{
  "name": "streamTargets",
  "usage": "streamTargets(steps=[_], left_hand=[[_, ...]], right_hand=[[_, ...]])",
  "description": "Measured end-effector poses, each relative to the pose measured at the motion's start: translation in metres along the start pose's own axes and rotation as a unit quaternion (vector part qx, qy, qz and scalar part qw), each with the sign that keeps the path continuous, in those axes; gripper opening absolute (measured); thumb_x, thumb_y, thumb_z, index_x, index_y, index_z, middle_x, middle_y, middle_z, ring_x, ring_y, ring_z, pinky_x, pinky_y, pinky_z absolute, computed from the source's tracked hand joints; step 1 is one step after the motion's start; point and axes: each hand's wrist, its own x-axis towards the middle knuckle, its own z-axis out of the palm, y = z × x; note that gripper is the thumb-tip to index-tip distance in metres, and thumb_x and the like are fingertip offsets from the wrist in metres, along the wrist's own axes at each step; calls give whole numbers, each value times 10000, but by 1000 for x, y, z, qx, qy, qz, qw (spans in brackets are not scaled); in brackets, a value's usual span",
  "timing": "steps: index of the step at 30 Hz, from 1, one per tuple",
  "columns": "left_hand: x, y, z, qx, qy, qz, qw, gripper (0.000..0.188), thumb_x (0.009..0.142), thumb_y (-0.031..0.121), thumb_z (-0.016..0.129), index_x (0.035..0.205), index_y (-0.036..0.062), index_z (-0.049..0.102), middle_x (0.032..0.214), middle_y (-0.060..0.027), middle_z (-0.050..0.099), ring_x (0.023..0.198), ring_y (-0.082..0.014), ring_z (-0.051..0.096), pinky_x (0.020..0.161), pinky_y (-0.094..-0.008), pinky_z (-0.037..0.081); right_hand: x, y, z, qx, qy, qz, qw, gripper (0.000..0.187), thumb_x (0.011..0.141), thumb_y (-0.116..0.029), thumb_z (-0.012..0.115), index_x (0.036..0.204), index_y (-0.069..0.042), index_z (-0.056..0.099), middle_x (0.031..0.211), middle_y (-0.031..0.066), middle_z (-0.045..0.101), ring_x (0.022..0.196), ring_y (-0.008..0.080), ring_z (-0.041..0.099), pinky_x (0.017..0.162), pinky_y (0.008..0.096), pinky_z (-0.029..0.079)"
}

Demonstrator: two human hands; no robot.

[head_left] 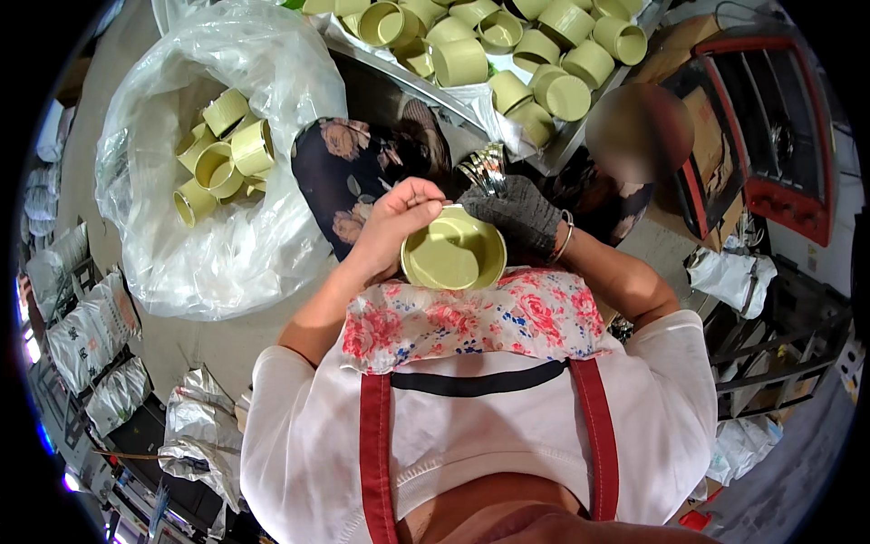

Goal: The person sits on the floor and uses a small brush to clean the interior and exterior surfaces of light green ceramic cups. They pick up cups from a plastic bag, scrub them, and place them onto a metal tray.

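A yellow-green round cup (441, 257) rests at my lap against a floral cloth (453, 317), its open mouth facing up toward me. My left hand (399, 222) is bare and closed at the cup's left rim, with thumb and fingers pinched together there. A grey knitted glove covers my right hand (517, 213), which is closed around several shiny curved metal strips (485, 170) and touches the cup's right rim. The lower ends of the strips are hidden in the glove.
To the left, a large clear plastic bag (136, 218) holds several similar cups (217, 170). Ahead, a metal-edged tray (566, 150) carries many more cups (460, 62). A red-framed appliance (797, 213) stands at right, and wrapped silver packages (195, 426) lie at lower left.
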Motion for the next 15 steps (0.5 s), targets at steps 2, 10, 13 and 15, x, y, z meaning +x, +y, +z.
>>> streamTargets(steps=[2, 10, 13, 15], left_hand=[[-3, 16, 7, 118, 29, 49, 991, 283, 792, 23, 533, 1074, 18, 512, 1015, -50, 570, 922, -113, 536, 814, -256, 423], [-85, 104, -92, 135, 520, 363, 761, 392, 797, 125, 468, 1144, -57, 471, 1116, -147, 523, 993, -226, 532, 816, -343, 457], [-106, 128, -101, 180, 715, 364, 570, 367, 853, 194, 466, 1143, -31, 481, 1213, -114, 461, 1113, -210, 441, 868, -349, 403], [-116, 123, -113, 153, 650, 381, 639, 344, 857, 181, 471, 1130, -25, 494, 1190, -120, 481, 1088, -210, 463, 863, -341, 409]], right_hand=[[14, -2, -3, -57, 41, 22, 997, 201, 783, -216, 558, 929, -89, 612, 790, 79, 605, 716, 204, 586, 633, 315, 462], [123, 112, -159, -673, 272, -34, 686, 243, 765, -211, 476, 920, -75, 606, 643, 118, 575, 615, 262, 569, 496, 438, 434], [143, 166, -237, -687, 91, 41, 720, 281, 778, -227, 442, 944, -84, 618, 877, 131, 610, 813, 271, 590, 695, 411, 457], [151, 185, -260, -731, -9, 90, 676, 304, 787, -224, 421, 973, -80, 614, 973, 134, 611, 885, 271, 591, 766, 410, 453]])
